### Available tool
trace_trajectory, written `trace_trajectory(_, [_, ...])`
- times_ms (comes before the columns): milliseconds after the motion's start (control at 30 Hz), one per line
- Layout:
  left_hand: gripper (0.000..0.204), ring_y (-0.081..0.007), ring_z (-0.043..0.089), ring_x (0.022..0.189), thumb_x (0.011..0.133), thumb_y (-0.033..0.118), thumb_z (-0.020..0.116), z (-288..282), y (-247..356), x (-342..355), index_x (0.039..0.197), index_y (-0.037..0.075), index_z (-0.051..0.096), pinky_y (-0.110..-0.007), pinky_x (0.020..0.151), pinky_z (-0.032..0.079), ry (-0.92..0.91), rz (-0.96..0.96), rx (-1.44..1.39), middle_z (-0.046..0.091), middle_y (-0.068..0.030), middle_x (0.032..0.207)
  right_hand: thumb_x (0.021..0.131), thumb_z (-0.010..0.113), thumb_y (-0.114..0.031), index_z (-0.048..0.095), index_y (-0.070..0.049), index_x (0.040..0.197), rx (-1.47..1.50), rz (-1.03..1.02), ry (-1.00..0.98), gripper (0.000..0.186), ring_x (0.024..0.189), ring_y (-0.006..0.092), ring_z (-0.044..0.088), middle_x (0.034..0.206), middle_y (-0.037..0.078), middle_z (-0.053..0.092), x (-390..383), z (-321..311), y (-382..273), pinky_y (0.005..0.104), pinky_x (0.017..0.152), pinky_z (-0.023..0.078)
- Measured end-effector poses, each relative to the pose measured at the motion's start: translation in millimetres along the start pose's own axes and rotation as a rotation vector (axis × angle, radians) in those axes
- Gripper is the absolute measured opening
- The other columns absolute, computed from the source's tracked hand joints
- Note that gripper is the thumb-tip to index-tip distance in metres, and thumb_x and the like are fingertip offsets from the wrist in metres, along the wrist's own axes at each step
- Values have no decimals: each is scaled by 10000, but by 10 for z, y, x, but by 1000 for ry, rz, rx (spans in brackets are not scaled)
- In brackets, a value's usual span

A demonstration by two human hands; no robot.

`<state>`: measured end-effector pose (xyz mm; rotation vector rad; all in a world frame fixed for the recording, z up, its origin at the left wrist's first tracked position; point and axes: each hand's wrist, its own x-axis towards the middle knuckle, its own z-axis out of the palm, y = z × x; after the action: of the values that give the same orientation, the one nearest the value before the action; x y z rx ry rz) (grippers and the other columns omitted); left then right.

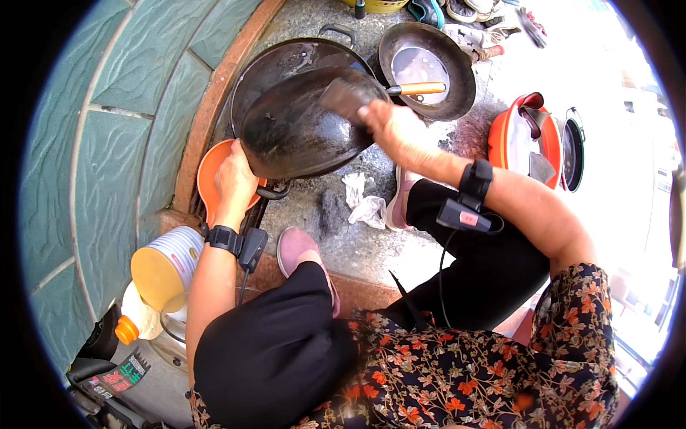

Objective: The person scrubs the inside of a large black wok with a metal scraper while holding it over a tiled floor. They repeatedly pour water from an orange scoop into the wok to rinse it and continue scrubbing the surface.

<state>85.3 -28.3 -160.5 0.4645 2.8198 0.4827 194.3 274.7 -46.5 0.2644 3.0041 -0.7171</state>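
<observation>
A blackened wok (300, 132) is tilted with its sooty outer side up. Its wooden handle (421, 88) points right. My left hand (239, 175) grips the wok's near left rim, fingers partly hidden. In my right hand (393, 129) is a flat brownish pad (350, 99), blurred by motion, against or just over the wok's upper right side. Beneath the wok sits a wide dark pan (261, 75) with loop handles and a wet inside. An orange plastic dipper (209, 179) lies beside my left hand.
A second wok (389, 53) holding cloudy liquid stands at the far right of the pan. An orange basin (500, 136) lies further right. Crumpled white tissue (368, 207) is on the concrete. A tiled wall (107, 150), a yellow-lidded tub (157, 275) and an orange-capped bottle (139, 318) flank the left.
</observation>
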Motion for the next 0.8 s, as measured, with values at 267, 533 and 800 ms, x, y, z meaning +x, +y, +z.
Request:
trace_trajectory(267, [533,-480,679,945,900,187,649,0,-29,-70,1378,24,479,-558,807,512,7,-11,-18,701,-296,960,1038,515,-262,600,-46,981,-212,-108,-274,239,896,395,683,884,217,635,174,-196,-309,478,755,565])
trace_trajectory(533, [523,-438,696,895,846,162,685,161,105,-138,1306,36,471,-533,757,532,141,72,-48,716,-242,1011,913,630,-206,626,-54,1079,-1142,-467,-232,225,825,276,686,1011,112,627,352,-127,510,434,604,531])
trace_trajectory(800, [868,-455,643,1089,744,-32,691,383,-54,-332,1499,-61,265,-491,896,543,146,110,-23,569,-313,1328,992,552,-209,606,0,1108,-296,-302,-316,245,871,352,712,995,211,681,233,-316,18,429,754,579])
